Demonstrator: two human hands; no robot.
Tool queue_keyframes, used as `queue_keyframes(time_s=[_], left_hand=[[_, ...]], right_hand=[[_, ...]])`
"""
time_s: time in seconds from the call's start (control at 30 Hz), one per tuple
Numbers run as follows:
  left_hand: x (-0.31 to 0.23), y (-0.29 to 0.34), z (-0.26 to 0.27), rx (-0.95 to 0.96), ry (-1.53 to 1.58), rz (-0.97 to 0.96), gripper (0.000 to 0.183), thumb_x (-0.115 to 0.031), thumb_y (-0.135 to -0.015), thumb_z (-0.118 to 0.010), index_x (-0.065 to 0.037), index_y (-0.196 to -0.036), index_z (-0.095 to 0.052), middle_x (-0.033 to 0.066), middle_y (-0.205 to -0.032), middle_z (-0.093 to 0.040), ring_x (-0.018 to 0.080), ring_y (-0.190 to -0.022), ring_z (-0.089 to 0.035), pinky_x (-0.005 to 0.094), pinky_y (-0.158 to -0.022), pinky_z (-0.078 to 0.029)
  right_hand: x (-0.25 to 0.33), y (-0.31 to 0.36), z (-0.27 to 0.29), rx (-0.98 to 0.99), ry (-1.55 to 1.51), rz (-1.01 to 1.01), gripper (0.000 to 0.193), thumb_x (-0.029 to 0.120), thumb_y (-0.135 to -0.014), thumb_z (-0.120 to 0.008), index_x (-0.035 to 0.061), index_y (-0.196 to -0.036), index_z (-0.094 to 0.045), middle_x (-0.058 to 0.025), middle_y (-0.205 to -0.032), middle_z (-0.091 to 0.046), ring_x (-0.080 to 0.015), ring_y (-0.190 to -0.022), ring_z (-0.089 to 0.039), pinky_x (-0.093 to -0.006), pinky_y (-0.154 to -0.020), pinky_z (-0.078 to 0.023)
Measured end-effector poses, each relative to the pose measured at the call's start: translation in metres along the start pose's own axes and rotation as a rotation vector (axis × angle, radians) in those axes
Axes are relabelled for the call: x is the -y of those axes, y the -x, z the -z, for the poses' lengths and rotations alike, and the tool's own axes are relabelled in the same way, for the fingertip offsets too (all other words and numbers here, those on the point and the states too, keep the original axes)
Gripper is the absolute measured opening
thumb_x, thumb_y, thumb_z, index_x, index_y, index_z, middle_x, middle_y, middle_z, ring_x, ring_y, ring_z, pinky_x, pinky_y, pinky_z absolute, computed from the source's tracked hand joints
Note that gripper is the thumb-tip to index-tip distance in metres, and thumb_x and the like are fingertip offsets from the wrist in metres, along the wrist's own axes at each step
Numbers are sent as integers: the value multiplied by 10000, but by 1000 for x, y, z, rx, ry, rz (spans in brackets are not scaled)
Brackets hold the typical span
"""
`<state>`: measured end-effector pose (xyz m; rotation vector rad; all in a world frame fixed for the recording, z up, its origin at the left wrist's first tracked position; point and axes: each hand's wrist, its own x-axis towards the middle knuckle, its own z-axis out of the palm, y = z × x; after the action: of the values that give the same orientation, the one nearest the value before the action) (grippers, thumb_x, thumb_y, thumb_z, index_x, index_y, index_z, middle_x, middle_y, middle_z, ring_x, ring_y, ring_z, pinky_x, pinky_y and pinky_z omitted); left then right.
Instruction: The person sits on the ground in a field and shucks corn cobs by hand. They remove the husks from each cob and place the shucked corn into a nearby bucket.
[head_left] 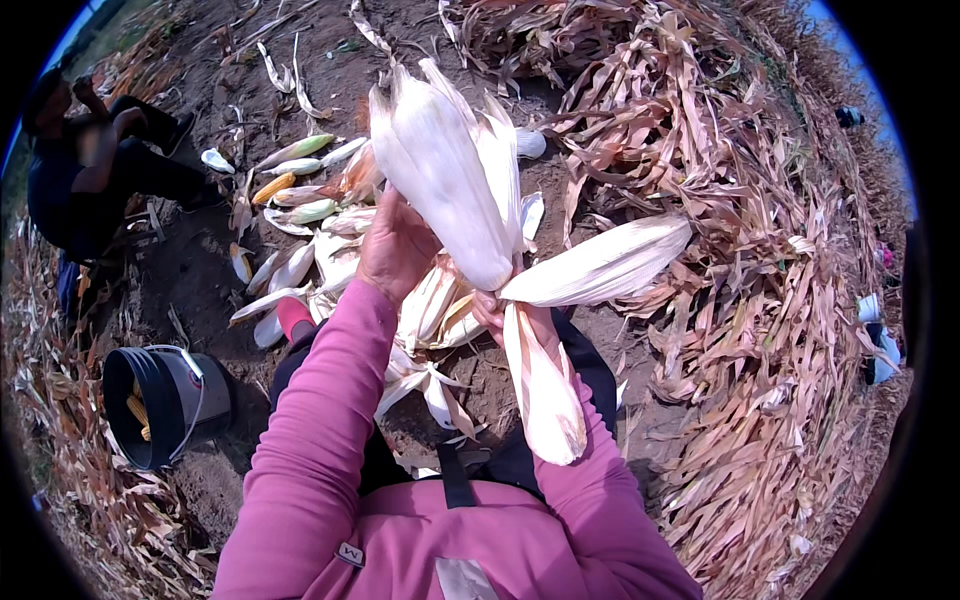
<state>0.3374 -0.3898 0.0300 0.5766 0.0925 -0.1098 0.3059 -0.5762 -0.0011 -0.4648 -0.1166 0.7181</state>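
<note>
A large, pale corn husk (445, 170) is held up in front of me, its leaves spread apart. One peeled leaf (605, 262) sticks out to the right and another (545, 390) hangs down over my right forearm. At the base, where the leaves meet, my right hand (497, 312) is closed on the husk, partly covered by it. My left hand (398, 250) grips the husk's left side, its fingers mostly hidden behind the leaves. Whether an ear remains inside cannot be seen. Below lie several husked and unhusked corn ears (335, 245) and loose husks (430, 390).
To the left a dark bucket (205, 400) lies tipped, with yellow corn ears (138, 410) inside. Another person (90, 170) sits on the ground at the far left. Dry corn stalks (740, 400) form a heap along the right. A bare yellow ear (273, 188) lies near the pile.
</note>
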Motion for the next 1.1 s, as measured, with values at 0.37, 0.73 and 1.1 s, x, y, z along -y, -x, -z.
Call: queue_keyframes(time_s=[0.37,0.73,1.1], left_hand=[[20,0,23,-55,-180,-115,561,-298,-833,-642,-48,-1284,-423,101,-1119,-583,237,-1020,-579,400,-894,-474],[26,18,-35,104,-1307,-381,643,-194,-672,-787,-13,-1190,-452,178,-986,-629,301,-951,-627,368,-813,-475],[2,-3,1,-368,27,-91,422,-340,-846,-637,-61,-1151,-552,93,-976,-635,219,-839,-631,360,-795,-520]], right_hand=[[-39,-16,1,-479,424,-11,460,492,-954,-413,62,-1083,-514,-42,-809,-536,-94,-636,-499,-225,-537,-411],[-40,-11,39,-435,1770,-15,284,262,-827,-570,36,-998,-575,-183,-880,-616,-344,-883,-603,-398,-773,-475],[-39,12,17,-355,1684,149,420,315,-963,-461,-46,-1166,-526,-175,-994,-577,-269,-906,-529,-352,-852,-412]])
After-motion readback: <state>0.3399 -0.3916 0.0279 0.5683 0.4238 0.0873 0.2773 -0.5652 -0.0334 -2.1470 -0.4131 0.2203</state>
